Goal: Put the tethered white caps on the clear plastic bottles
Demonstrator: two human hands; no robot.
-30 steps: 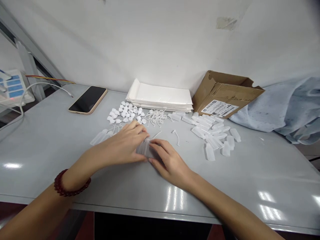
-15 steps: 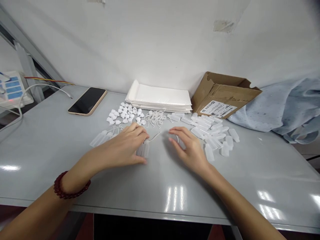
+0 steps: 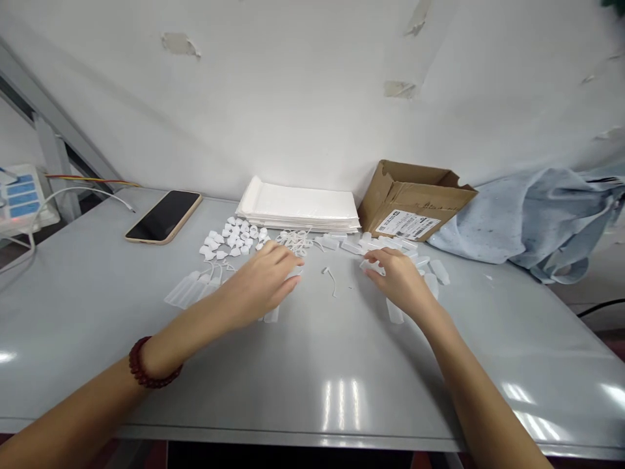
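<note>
My left hand [image 3: 266,280] is over the middle of the table with its fingers bent. Something pale and translucent shows between its thumb and fingers, mostly hidden. Beneath its wrist side a clear plastic tube [image 3: 271,315] lies on the table. My right hand [image 3: 403,280] reaches into the pile of clear plastic tubes [image 3: 439,271], with thumb and fingers closed about one frosted tube [image 3: 370,266]. Between the hands lies a short white string with a small white end [image 3: 333,284]. Left of my left hand, several tubes with strings [image 3: 188,289] lie in a row.
White nozzle-shaped caps [image 3: 234,236] and a heap of white strings [image 3: 297,241] sit behind my left hand. Farther back are stacked white padded envelopes [image 3: 303,205], an open cardboard box [image 3: 415,205] and pale blue cloth [image 3: 508,215]. A phone [image 3: 163,217] lies at left.
My right hand has moved right, onto the tube pile. The small white string piece now lies uncovered between the hands. The head view has tilted up and shifted a little.
</note>
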